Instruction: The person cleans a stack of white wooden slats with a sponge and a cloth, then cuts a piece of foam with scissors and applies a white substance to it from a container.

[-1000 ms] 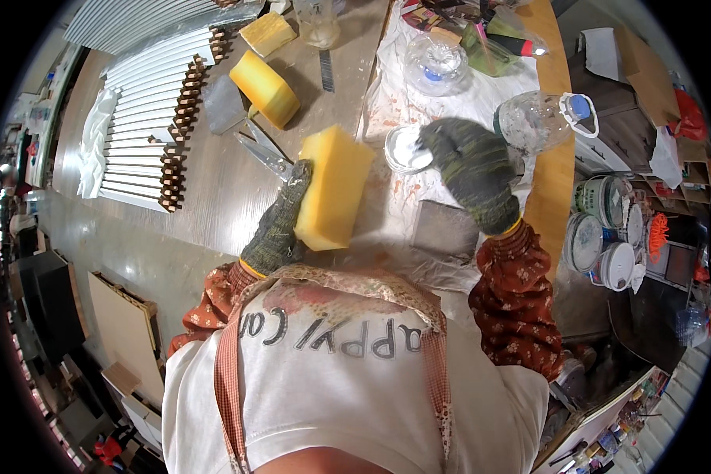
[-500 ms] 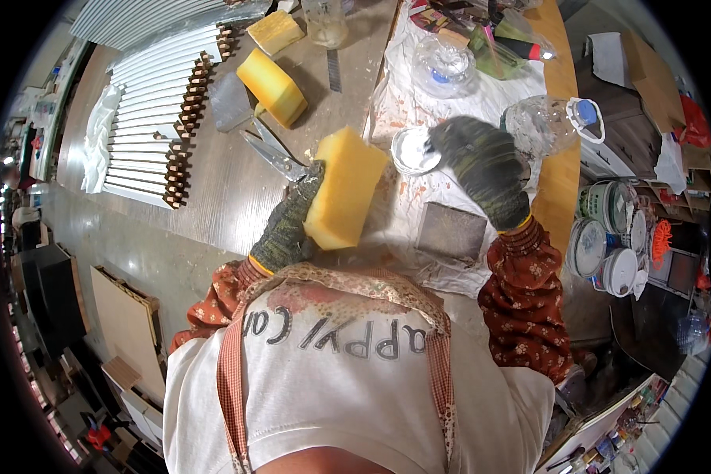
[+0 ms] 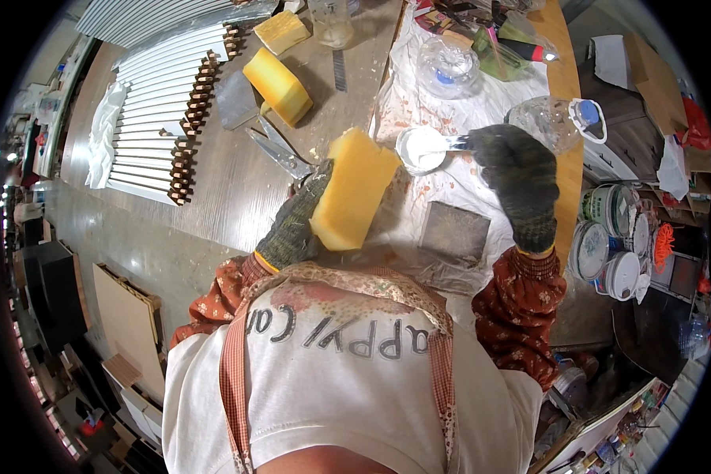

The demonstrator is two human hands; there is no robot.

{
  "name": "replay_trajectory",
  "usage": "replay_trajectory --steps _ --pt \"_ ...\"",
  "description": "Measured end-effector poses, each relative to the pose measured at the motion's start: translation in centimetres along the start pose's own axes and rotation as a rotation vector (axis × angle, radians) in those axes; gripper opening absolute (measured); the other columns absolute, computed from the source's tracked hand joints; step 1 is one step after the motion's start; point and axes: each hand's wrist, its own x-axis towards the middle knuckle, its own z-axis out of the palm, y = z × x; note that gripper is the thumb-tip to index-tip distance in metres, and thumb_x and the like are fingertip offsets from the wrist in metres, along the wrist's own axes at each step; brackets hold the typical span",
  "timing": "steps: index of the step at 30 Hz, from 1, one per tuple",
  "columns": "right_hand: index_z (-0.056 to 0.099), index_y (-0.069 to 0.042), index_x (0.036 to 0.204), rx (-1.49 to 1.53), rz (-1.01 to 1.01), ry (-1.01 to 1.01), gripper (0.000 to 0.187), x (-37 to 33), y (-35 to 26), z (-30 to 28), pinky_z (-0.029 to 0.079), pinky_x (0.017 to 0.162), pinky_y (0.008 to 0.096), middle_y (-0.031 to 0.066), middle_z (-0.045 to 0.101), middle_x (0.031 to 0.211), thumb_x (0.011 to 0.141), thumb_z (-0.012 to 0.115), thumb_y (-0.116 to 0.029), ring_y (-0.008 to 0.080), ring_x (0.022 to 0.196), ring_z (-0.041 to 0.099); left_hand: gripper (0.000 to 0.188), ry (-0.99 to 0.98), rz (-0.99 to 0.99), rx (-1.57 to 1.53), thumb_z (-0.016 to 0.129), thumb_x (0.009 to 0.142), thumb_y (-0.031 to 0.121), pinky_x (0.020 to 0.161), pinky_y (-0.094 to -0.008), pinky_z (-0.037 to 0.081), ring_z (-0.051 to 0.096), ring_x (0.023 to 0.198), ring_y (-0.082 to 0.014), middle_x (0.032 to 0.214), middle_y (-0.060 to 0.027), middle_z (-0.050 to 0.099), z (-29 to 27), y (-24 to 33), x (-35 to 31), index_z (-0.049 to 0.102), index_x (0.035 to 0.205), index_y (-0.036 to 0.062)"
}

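My left hand [image 3: 296, 221], in a dark green knit glove, grips a yellow sponge block [image 3: 354, 189] standing on the table near me. Next to its fingers lie open scissors [image 3: 280, 154], partly hidden by the glove. My right hand [image 3: 517, 174], gloved the same way, is closed on a slim shiny metal tool [image 3: 457, 143]. The tool's far end, coated white, sits in a small round cup [image 3: 408, 163] of white paste, just right of the sponge. Whether that end is a spoon or a blade, I cannot tell. Below the cup is a flat grey-brown block [image 3: 454, 232].
More yellow sponges [image 3: 278, 87] lie farther off, beside a grey square pad [image 3: 236, 100]. White strips with brown ends [image 3: 146, 130] are stacked at left. Clear plastic bottles [image 3: 545, 122] stand on the white, stained cloth [image 3: 482, 107] at right. Lidded buckets [image 3: 620, 272] are beyond the table's right edge.
My right hand has moved slightly right and back from the cup, and the metal tool now shows between them. My left hand still holds the sponge.
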Motion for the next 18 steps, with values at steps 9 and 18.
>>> replay_trajectory --steps 9,18 --pt "0.067 0.002 0.088 1.016 0.442 0.214 0.018 -4.3 -2.1 4.4 0.033 0.045 0.0205 0.0018 0.056 0.062 0.088 0.062 -0.015 0.0063 0.049 0.043 0.045 -0.198 0.025 0.079 0.054 0.095 0.025 0.091 -0.0338 0.050 0.056 0.111 -0.0185 0.127 -0.0102 0.053 -0.9 -0.9 1.1 0.043 0.133 0.0040" --pt "0.064 0.004 0.090 0.923 0.437 0.237 0.020 -4.7 -2.7 4.5 0.032 0.044 0.0195 0.0027 0.055 0.064 0.091 0.057 -0.015 0.0062 0.049 0.043 0.049 -0.280 0.077 0.315 0.046 0.098 0.021 0.096 -0.0307 0.045 0.049 0.119 -0.0178 0.135 -0.0103 0.045 -1.4 0.3 0.6 0.029 0.141 0.0047"
